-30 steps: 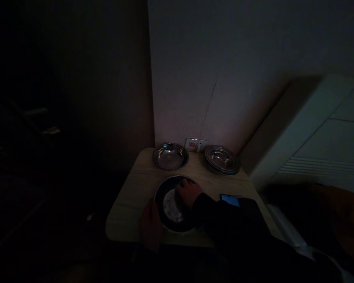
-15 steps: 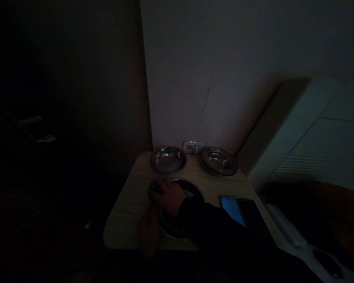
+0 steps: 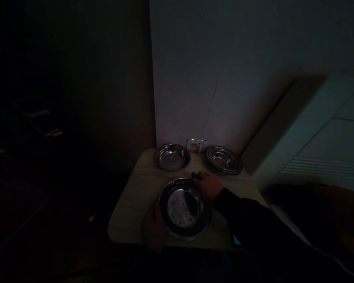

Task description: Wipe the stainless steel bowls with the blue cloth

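Observation:
The room is very dark. A steel plate (image 3: 183,206) with whitish smears lies on a small wooden table (image 3: 135,196). My left hand (image 3: 153,228) grips the plate's near left rim. At the plate's far right rim, my right hand (image 3: 208,184) is closed on a small blue thing (image 3: 195,175), perhaps a sponge or cloth. A dark sleeve covers my right arm.
Another steel plate (image 3: 172,156) and a stack of steel plates (image 3: 224,159) stand at the table's back edge by the wall. A wall socket (image 3: 197,144) sits between them. A white panelled surface (image 3: 327,145) rises at the right. A lit phone edge (image 3: 236,239) peeks under my sleeve.
My right hand has swept from the plate's left rim across to its far right rim with the blue thing. My left hand stays on the near rim.

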`<state>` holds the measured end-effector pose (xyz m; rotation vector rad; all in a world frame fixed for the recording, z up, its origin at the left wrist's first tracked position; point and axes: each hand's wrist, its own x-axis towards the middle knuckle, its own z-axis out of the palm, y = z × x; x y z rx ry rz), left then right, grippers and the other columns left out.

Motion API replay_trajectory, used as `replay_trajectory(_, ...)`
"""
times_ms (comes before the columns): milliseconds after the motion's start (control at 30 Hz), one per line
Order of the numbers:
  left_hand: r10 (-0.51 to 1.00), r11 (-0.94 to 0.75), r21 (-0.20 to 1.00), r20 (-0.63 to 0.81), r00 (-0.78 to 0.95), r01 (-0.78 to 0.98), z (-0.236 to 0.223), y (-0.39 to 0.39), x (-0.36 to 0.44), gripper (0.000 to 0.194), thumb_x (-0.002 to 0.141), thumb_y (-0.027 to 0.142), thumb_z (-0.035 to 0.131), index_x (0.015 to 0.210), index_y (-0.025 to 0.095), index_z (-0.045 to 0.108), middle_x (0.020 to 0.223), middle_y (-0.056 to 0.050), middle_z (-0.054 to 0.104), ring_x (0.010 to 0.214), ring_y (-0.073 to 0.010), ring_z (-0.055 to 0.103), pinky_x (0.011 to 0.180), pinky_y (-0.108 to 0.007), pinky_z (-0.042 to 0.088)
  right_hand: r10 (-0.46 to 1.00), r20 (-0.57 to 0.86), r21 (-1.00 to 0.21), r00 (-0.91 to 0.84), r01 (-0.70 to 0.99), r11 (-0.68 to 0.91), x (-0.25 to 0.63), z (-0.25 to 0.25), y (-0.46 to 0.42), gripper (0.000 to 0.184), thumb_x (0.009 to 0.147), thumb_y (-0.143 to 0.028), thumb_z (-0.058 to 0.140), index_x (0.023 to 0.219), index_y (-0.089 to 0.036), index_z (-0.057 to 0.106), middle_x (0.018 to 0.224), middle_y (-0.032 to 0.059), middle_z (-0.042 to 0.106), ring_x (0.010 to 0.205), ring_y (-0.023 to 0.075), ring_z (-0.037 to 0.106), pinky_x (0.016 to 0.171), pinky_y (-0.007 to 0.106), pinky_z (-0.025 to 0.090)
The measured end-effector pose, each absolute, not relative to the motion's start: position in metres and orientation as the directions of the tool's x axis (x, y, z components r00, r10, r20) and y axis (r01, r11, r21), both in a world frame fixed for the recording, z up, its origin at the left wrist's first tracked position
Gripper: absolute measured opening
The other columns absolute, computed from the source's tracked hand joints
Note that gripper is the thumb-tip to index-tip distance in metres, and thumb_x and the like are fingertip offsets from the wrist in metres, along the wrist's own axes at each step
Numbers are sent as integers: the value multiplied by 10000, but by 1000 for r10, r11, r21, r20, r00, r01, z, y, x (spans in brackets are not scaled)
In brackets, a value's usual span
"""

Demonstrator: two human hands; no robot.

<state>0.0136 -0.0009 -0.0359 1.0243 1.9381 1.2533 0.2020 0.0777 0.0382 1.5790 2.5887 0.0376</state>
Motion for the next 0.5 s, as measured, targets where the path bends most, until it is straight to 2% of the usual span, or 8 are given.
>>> replay_trajectory(133,836,258,928,-76,-543,268,-33,-3,16,355,812,353,397,975,175,657,979,-84,688,903,-221,630,758,-306,491,890,-151,45,-430,897,441,216,37,36,304,829,-242,448,1098,-259,589,1051,136,517,922,272,524,664,343,442)
replay_trajectory(233,815,289,911,-73,-575,295,-35,-4,19,363,810,365,398,964,165,659,956,-102,690,876,-228,633,730,-311,490,856,-206,-48,-474,879,475,203,37,6,277,790,-252,485,1028,-267,625,1017,113,551,899,275,547,645,340,450)
replay_trajectory(333,797,295,908,-62,-601,297,-37,-5,21,366,814,381,386,953,175,655,913,-105,694,823,-227,637,685,-314,488,791,-188,-300,-582,801,518,177,36,-9,300,765,-247,502,1040,-272,619,979,75,582,848,225,577,674,318,465)
replay_trajectory(400,817,276,918,-67,-573,286,-38,-6,21,370,816,382,375,963,170,641,926,-103,689,826,-221,634,695,-312,487,784,-71,-528,-616,690,495,165,34,-10,355,767,-207,488,1103,-269,585,1003,54,595,866,182,581,755,297,464)
replay_trajectory(500,858,257,929,-93,-505,265,-35,-10,19,395,825,379,350,1002,138,608,1017,-118,659,906,-218,617,755,-315,482,885,110,-770,-453,524,364,168,27,-1,378,787,-192,456,1150,-221,556,1091,58,600,999,172,550,901,318,416)
